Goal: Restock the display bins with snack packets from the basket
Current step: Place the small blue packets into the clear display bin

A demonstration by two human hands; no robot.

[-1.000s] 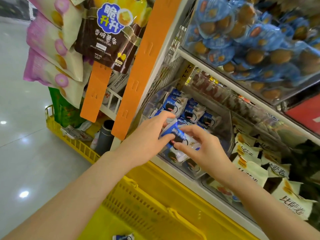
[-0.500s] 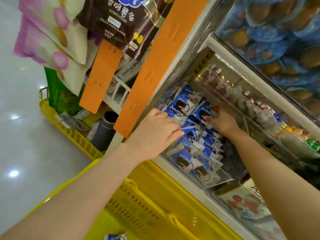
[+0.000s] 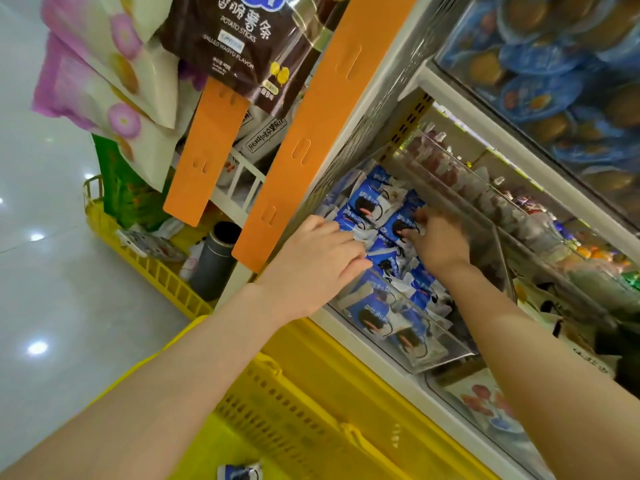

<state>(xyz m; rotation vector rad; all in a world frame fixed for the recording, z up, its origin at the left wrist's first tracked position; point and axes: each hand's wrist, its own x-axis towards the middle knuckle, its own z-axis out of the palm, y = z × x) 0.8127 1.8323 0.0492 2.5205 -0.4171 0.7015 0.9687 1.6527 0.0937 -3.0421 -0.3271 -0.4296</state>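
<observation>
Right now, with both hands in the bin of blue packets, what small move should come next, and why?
Probably draw the left hand down to the yellow basket for the loose packet lying there. Both it and the right hand rest on the blue packets in the clear bin, which look settled.

Both arms extended forward, bare. Left hand palm down, fingers near straight. Right hand palm down, fingers bent; grip undetermined.
</observation>
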